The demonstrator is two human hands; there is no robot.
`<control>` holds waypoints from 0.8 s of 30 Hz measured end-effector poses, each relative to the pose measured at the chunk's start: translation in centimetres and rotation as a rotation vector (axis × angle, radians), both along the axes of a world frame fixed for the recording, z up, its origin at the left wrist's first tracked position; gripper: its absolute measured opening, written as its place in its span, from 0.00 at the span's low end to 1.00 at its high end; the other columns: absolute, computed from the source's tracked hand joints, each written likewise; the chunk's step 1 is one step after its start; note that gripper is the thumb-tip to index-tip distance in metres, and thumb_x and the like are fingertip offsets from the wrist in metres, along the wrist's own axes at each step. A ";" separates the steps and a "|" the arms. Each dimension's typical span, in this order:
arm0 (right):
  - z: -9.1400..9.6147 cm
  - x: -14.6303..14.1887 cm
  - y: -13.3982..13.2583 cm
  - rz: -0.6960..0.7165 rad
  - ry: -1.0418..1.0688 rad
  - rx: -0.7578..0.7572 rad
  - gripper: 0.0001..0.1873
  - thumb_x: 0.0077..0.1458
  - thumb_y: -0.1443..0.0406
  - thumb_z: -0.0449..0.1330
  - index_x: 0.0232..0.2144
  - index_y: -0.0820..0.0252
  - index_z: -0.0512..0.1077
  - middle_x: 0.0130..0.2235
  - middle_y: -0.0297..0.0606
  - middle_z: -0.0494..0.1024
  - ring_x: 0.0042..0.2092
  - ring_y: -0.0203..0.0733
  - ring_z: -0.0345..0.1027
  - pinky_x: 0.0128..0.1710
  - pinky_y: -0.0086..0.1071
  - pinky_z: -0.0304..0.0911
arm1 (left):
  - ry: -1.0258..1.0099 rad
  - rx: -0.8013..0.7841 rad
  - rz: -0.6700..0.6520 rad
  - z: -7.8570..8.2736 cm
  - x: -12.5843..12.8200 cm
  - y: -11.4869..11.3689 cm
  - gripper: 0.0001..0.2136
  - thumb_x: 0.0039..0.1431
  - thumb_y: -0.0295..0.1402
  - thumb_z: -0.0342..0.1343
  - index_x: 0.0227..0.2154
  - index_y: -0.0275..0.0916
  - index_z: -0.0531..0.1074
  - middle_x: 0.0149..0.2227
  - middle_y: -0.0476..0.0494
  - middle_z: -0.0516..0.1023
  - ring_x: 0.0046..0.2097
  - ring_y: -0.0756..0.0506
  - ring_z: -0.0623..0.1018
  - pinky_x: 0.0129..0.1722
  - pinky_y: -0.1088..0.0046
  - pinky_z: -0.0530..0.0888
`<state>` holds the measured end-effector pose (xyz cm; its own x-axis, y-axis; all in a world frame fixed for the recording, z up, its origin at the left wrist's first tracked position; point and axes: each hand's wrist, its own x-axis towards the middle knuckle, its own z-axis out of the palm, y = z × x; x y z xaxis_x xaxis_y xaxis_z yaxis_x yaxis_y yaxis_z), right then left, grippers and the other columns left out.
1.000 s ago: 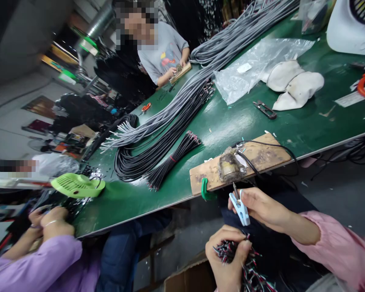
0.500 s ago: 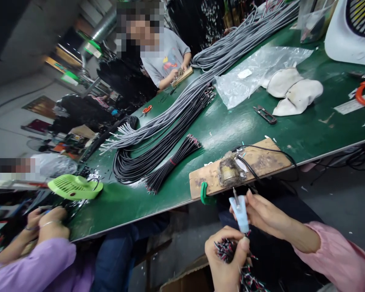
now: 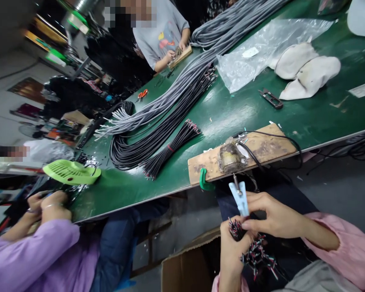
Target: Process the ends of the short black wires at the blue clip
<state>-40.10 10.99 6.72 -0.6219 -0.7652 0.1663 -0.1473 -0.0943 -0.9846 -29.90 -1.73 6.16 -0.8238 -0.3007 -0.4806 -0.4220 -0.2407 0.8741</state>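
My left hand [image 3: 232, 249] is closed round a bunch of short wires [image 3: 255, 253] with red, white and green ends, held over my lap. My right hand [image 3: 272, 219] pinches at the top of that bunch and keeps a light blue clip tool [image 3: 239, 197] with a metal tip upright between its fingers. Just beyond it, a wooden board [image 3: 261, 152] with a brown solder-stained lump [image 3: 229, 157] is clamped to the edge of the green table [image 3: 246, 117] by a green clamp [image 3: 204, 181].
Bundles of black cables [image 3: 158, 148] and grey cables [image 3: 200, 65] lie across the table. Farther right are a plastic bag [image 3: 261, 52], white gloves [image 3: 307, 71] and a cutter [image 3: 272, 98]. A cardboard box [image 3: 188, 263] sits below my hands. A co-worker's purple sleeve [image 3: 45, 255] is at left; another person works at the far end.
My right hand has come down from the board's edge to the wire bunch, and the blue clip tool now stands upright. The left hand lifted the bunch slightly.
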 end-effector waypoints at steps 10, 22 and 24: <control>-1.4 1.6 0.7 -0.147 0.046 0.095 0.10 0.59 0.67 0.59 0.25 0.62 0.74 0.28 0.37 0.75 0.32 0.40 0.67 0.33 0.33 0.61 | -0.040 -0.096 0.267 -2.2 3.0 0.1 0.14 0.42 0.38 0.70 0.25 0.36 0.73 0.20 0.50 0.74 0.21 0.49 0.72 0.22 0.75 0.68; -2.0 2.2 0.8 -0.121 0.034 -0.073 0.11 0.63 0.62 0.57 0.34 0.61 0.78 0.32 0.41 0.76 0.37 0.43 0.67 0.41 0.38 0.60 | 0.037 0.010 0.284 -1.1 2.9 0.8 0.19 0.41 0.44 0.71 0.23 0.36 0.69 0.14 0.53 0.71 0.14 0.54 0.66 0.16 0.79 0.63; -2.0 2.4 0.7 -0.113 0.010 -0.082 0.13 0.64 0.61 0.56 0.32 0.61 0.76 0.31 0.40 0.75 0.37 0.43 0.65 0.41 0.38 0.60 | 0.042 0.011 0.267 -1.1 2.9 0.7 0.18 0.43 0.43 0.70 0.23 0.36 0.69 0.14 0.54 0.70 0.15 0.54 0.66 0.16 0.79 0.64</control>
